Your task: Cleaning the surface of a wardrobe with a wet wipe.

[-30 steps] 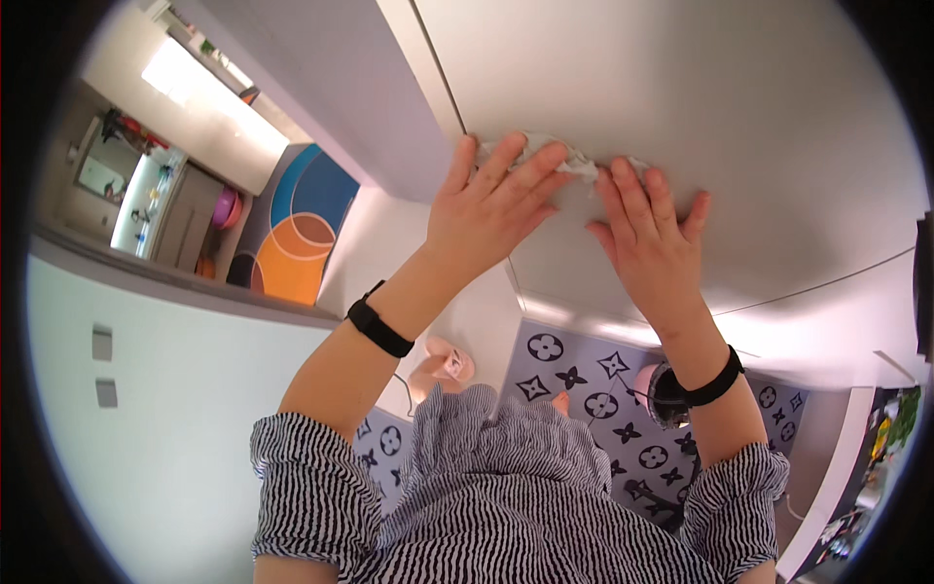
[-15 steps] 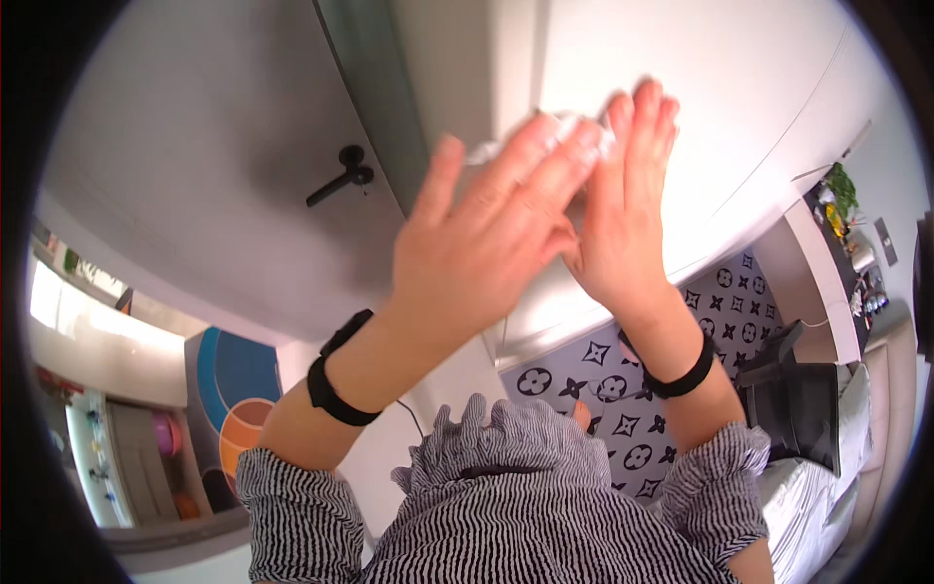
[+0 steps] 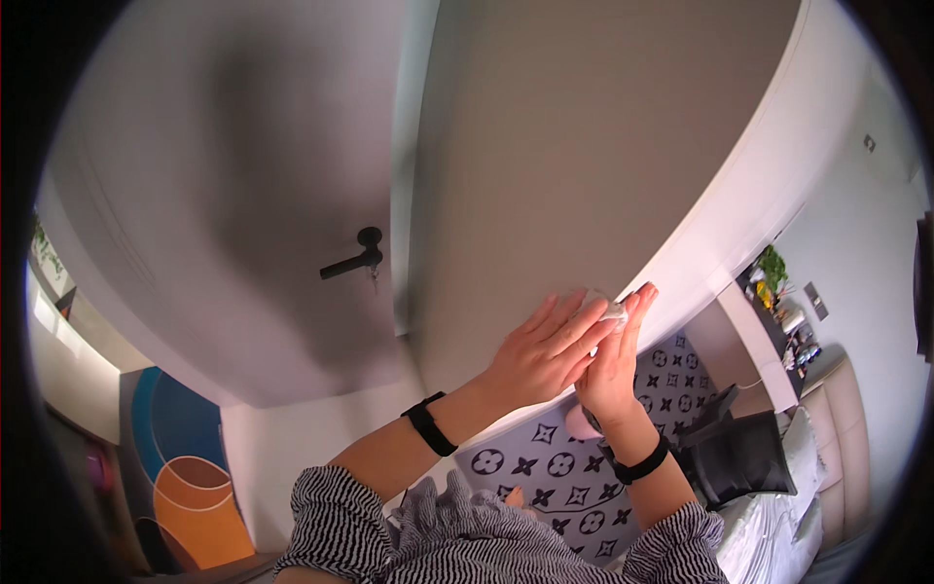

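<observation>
My left hand (image 3: 545,355) presses its extended fingers over a crumpled white wad (image 3: 614,311), which looks like tissue or cloth. Most of the wad is hidden under the fingers. My right hand (image 3: 611,375) lies close against it, with straight fingers along the front edge of a tall pale panel (image 3: 564,146). The fingertips of both hands nearly meet around the wad. Each wrist wears a black band, and both striped sleeves are pushed up.
To the left stands a grey door (image 3: 292,165) with a black lever handle (image 3: 355,255) and hanging keys. A black chair (image 3: 735,457) and a bed (image 3: 778,506) are at right. Below lie a patterned floor covering (image 3: 574,472) and a blue-orange mat (image 3: 195,487).
Both hands have come down and closer to my body, from high on the bright panel surface to its lower front edge. My view has shifted, showing more of the panel's shaded side.
</observation>
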Demonstrator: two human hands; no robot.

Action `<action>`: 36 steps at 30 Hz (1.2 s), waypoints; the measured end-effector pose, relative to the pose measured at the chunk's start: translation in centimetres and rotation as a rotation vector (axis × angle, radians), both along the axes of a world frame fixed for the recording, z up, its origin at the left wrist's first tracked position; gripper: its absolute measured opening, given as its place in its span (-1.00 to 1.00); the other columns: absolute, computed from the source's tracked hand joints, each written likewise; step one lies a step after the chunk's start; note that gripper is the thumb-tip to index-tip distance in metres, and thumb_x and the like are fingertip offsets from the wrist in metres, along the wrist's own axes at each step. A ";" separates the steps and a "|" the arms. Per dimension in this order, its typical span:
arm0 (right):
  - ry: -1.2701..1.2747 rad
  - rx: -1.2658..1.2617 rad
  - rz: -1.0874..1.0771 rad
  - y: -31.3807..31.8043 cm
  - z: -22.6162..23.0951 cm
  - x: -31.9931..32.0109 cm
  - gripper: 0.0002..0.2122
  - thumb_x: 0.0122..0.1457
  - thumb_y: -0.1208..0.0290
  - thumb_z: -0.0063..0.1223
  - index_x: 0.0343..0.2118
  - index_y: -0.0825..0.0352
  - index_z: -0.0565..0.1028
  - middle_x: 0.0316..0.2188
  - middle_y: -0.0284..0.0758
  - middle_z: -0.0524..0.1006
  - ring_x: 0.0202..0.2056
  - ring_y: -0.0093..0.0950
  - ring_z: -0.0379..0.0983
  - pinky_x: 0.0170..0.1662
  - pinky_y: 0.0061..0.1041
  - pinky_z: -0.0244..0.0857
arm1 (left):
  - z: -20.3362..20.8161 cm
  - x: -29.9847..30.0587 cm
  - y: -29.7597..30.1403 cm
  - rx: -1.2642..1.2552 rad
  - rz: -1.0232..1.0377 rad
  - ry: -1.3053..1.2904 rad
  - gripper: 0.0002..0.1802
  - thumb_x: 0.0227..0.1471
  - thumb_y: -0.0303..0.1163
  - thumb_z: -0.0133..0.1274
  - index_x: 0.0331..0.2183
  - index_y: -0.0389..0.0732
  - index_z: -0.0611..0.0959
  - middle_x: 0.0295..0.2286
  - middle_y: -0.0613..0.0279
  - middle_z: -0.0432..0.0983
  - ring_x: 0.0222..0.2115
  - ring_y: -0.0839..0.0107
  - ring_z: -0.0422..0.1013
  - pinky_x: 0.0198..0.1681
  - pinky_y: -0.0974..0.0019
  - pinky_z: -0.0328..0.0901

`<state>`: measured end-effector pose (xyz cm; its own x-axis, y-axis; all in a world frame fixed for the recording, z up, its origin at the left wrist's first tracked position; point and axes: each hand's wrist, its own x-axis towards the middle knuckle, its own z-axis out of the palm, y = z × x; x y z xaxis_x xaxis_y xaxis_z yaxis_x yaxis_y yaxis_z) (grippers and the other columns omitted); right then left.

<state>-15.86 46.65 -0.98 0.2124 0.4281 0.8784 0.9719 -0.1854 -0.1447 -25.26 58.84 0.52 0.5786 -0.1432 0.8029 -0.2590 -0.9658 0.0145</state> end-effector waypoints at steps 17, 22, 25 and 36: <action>0.144 -0.182 -0.065 2.4 -5.3 -4.1 -0.32 0.39 0.28 -0.19 0.38 0.52 -0.20 0.37 0.30 -0.28 0.38 0.26 -0.34 0.40 0.08 -0.31 | -4.6 -3.4 1.2 -0.425 -0.215 0.084 -0.40 0.26 -0.37 -0.19 0.24 -0.49 0.22 0.27 -0.38 -0.01 0.30 -0.27 -0.01 0.35 -0.14 -0.08; 0.118 -0.106 -0.047 3.2 -2.6 -4.5 -0.30 0.37 0.26 -0.14 0.40 0.43 -0.19 0.39 0.23 -0.30 0.40 0.22 -0.37 0.41 0.05 -0.30 | -1.4 -3.4 1.8 -0.313 -0.210 0.091 -0.34 0.23 -0.28 -0.09 0.27 -0.38 0.22 0.27 -0.25 0.05 0.27 -0.21 0.05 0.34 -0.11 -0.06; 0.070 0.053 -0.032 5.1 1.8 -4.7 -0.29 0.36 0.25 -0.10 0.42 0.37 -0.18 0.41 0.15 -0.29 0.40 0.22 -0.39 0.41 0.04 -0.30 | 2.5 -2.8 2.7 -0.276 -0.275 0.044 -0.29 0.22 -0.26 -0.04 0.29 -0.37 0.19 0.29 -0.30 0.01 0.30 -0.26 -0.01 0.34 -0.14 -0.08; 0.115 -0.042 -0.090 5.4 -2.6 -3.9 -0.29 0.30 0.16 -0.03 0.39 0.33 -0.05 0.37 0.03 -0.07 0.35 0.09 -0.14 0.34 0.03 -0.08 | 0.0 -2.8 2.5 -0.221 -0.314 0.039 -0.21 0.13 -0.27 0.11 0.30 -0.28 0.21 0.32 -0.20 -0.03 0.30 -0.28 -0.04 0.34 -0.16 -0.06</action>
<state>-19.77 52.08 -3.54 0.3499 0.4382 0.8280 0.9286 -0.2792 -0.2447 -28.07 61.33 0.55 0.5650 -0.1438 0.8125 -0.5367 -0.8120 0.2295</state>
